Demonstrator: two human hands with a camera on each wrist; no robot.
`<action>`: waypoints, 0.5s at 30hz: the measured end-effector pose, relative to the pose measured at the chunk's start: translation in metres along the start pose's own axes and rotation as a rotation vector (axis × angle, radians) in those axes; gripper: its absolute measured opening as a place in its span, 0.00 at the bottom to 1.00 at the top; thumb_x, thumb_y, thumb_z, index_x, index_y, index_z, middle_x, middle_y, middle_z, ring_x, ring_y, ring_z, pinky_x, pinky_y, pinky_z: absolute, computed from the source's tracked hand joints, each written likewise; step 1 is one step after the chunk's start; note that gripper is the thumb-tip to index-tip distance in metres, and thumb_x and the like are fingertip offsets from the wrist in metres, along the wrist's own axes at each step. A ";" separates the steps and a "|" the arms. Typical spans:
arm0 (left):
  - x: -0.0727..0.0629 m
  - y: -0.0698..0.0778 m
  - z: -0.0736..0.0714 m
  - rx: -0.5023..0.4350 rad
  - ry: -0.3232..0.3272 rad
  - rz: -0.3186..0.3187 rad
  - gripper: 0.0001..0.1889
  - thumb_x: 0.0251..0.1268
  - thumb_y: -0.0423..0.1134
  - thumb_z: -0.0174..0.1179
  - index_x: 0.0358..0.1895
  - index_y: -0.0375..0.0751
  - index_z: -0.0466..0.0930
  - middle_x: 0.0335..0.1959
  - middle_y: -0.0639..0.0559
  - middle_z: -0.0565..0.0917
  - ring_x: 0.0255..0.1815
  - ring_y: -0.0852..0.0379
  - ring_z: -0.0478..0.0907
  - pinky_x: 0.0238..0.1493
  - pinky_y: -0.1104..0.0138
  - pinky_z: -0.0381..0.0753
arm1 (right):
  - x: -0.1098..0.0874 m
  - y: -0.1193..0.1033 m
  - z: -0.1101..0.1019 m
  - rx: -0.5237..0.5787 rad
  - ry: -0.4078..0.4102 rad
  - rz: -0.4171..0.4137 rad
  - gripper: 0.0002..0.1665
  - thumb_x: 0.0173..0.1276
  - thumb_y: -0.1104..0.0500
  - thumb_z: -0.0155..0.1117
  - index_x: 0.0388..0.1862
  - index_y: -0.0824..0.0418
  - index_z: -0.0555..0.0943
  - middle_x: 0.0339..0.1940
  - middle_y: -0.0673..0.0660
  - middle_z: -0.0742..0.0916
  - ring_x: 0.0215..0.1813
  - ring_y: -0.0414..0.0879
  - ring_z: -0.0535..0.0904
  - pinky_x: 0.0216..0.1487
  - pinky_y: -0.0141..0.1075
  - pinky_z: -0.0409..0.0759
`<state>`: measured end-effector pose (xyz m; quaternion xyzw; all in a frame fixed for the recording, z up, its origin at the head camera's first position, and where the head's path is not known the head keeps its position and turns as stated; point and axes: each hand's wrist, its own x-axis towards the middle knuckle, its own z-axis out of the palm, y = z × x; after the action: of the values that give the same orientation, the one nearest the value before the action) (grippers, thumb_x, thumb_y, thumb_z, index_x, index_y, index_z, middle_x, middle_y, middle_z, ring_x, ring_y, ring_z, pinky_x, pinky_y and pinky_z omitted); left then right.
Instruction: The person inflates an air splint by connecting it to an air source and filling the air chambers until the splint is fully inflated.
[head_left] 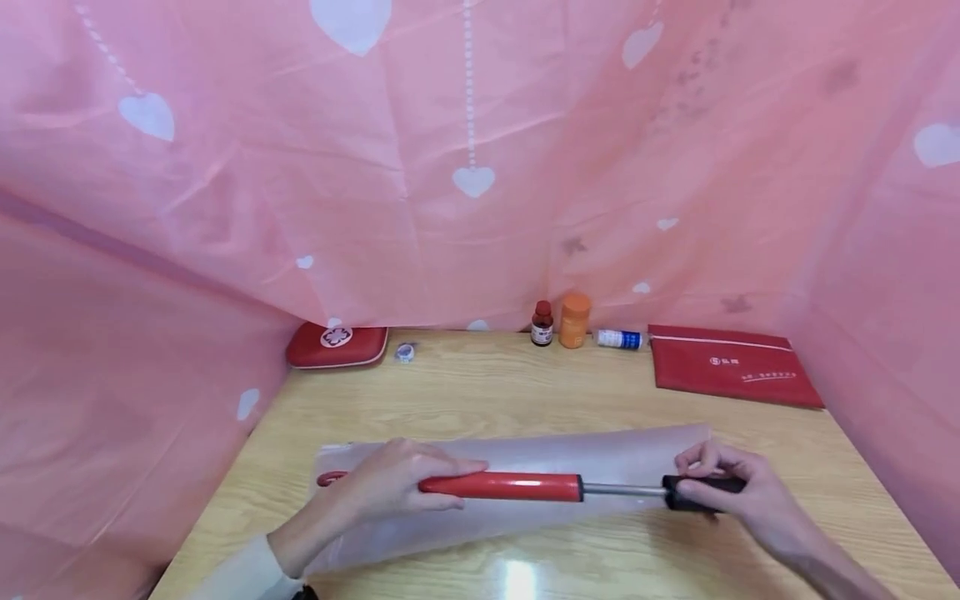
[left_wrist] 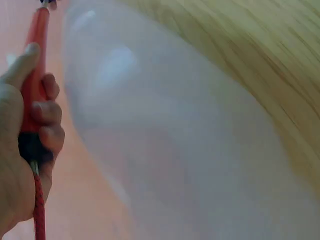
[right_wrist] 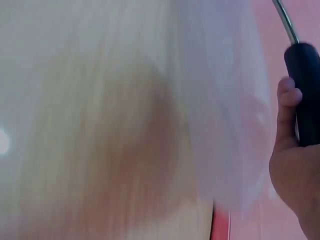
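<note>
A hand air pump with a red barrel (head_left: 517,487) lies level across the head view, its metal rod (head_left: 624,489) drawn out to the right. My left hand (head_left: 401,482) grips the left part of the barrel; in the left wrist view the fingers (left_wrist: 49,112) curl round it and a red braided hose (left_wrist: 39,207) runs from its dark end cap. The black handle (head_left: 678,493) at the rod's far end is held in my right hand (head_left: 738,483). Behind and below the pump spreads a translucent plastic sheet or bag (head_left: 540,521).
Along the back of the wooden table (head_left: 480,387) stand a red zip case (head_left: 360,348), a small tape roll (head_left: 405,353), a brown bottle (head_left: 542,327), an orange jar (head_left: 574,321), a blue-and-white tube (head_left: 618,339) and a red pouch (head_left: 727,367). Pink curtain (head_left: 480,250) encloses the back and sides.
</note>
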<state>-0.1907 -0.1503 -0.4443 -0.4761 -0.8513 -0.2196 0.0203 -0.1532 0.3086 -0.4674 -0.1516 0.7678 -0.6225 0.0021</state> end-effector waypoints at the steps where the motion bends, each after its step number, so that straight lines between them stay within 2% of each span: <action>1: 0.004 0.003 0.001 0.020 -0.005 0.016 0.28 0.74 0.55 0.68 0.74 0.61 0.78 0.49 0.61 0.90 0.40 0.69 0.83 0.41 0.72 0.81 | 0.001 -0.001 0.007 0.016 -0.005 -0.008 0.14 0.70 0.76 0.68 0.32 0.61 0.77 0.45 0.54 0.88 0.37 0.45 0.86 0.22 0.41 0.81; 3: 0.014 0.013 0.007 0.066 -0.030 0.035 0.28 0.77 0.56 0.65 0.76 0.62 0.76 0.42 0.63 0.89 0.33 0.70 0.78 0.40 0.75 0.78 | 0.003 -0.004 0.027 0.046 -0.007 -0.030 0.14 0.68 0.76 0.70 0.32 0.62 0.76 0.44 0.58 0.87 0.35 0.44 0.85 0.20 0.41 0.80; 5: 0.024 0.021 0.013 0.099 -0.052 0.024 0.28 0.78 0.57 0.63 0.77 0.64 0.75 0.35 0.64 0.84 0.27 0.71 0.70 0.35 0.78 0.72 | 0.007 -0.006 0.046 0.050 0.006 -0.045 0.16 0.67 0.75 0.73 0.31 0.62 0.75 0.43 0.59 0.87 0.33 0.41 0.83 0.18 0.40 0.78; 7: 0.027 0.026 0.019 0.093 -0.068 -0.005 0.28 0.77 0.57 0.63 0.77 0.66 0.74 0.34 0.66 0.84 0.27 0.72 0.69 0.36 0.79 0.70 | 0.008 -0.007 0.059 0.047 0.002 -0.067 0.16 0.65 0.75 0.74 0.31 0.62 0.75 0.41 0.60 0.86 0.29 0.40 0.82 0.16 0.39 0.77; 9: 0.024 0.029 0.023 0.057 -0.080 -0.017 0.28 0.77 0.58 0.64 0.77 0.66 0.74 0.35 0.67 0.85 0.27 0.74 0.69 0.35 0.79 0.70 | 0.007 -0.007 0.065 0.043 -0.025 -0.070 0.16 0.65 0.74 0.75 0.31 0.61 0.76 0.41 0.59 0.87 0.29 0.40 0.82 0.16 0.39 0.77; 11: 0.017 0.027 0.022 0.008 -0.075 -0.013 0.28 0.76 0.58 0.65 0.76 0.66 0.75 0.37 0.68 0.85 0.28 0.74 0.71 0.35 0.78 0.72 | 0.004 -0.007 0.060 0.035 -0.058 -0.106 0.15 0.65 0.75 0.74 0.33 0.61 0.76 0.42 0.59 0.87 0.29 0.41 0.83 0.16 0.39 0.77; 15: -0.002 0.012 0.007 -0.063 -0.002 -0.010 0.29 0.71 0.54 0.71 0.73 0.64 0.79 0.52 0.65 0.89 0.45 0.73 0.83 0.47 0.73 0.81 | 0.002 -0.010 0.026 0.026 -0.058 -0.179 0.17 0.63 0.81 0.70 0.34 0.61 0.78 0.45 0.57 0.87 0.34 0.41 0.86 0.18 0.39 0.78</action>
<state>-0.1785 -0.1435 -0.4465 -0.4724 -0.8464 -0.2458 0.0034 -0.1478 0.2812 -0.4636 -0.2375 0.7425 -0.6256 -0.0297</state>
